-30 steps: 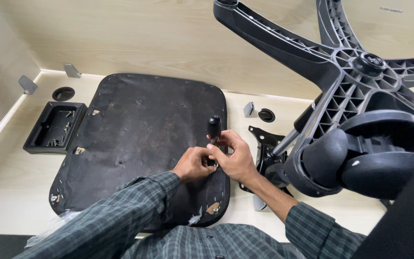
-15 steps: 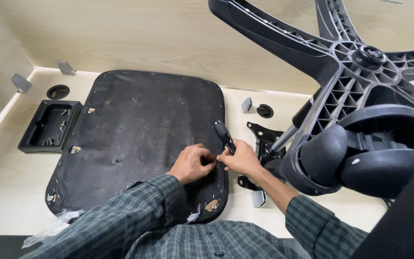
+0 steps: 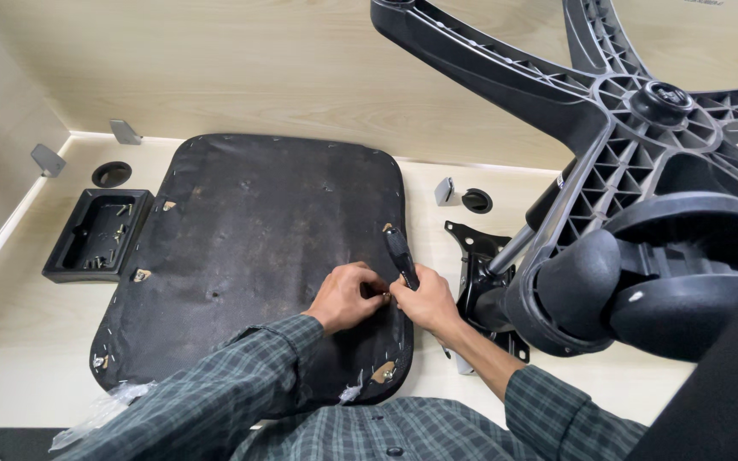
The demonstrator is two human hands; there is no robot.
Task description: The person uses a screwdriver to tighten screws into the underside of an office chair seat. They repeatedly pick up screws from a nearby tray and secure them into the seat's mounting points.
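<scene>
At the far left, a black parts tray (image 3: pixel 96 235) sits on the pale wooden tabletop (image 3: pixel 10 341), with a few small fasteners lying in it. Just beside it to the right lies the upturned seat pad (image 3: pixel 249 248), its dark fabric underside facing up and taking up the middle of the surface. Crumpled clear plastic (image 3: pixel 96 414) pokes out at its near left corner.

Both hands meet at the pad's right near edge. The left hand (image 3: pixel 345 297) rests knuckles-up on the fabric, its fingers curled narrow and pinched at a small spot against the right hand; what they pinch is too small to make out. The right hand (image 3: pixel 424 300) touches it, fingers wrapped around the black handle of a tool (image 3: pixel 401 256), which stands tilted up and away from the fist, over the pad's right edge.

Right of the hands, a black metal bracket plate (image 3: pixel 476 256) lies on the tabletop, with a round cable hole (image 3: pixel 476 201) beyond it. Farthest right looms the upturned chair base (image 3: pixel 608 119), its spokes spreading overhead and a caster wheel (image 3: pixel 685 256) hanging close to the viewer.
</scene>
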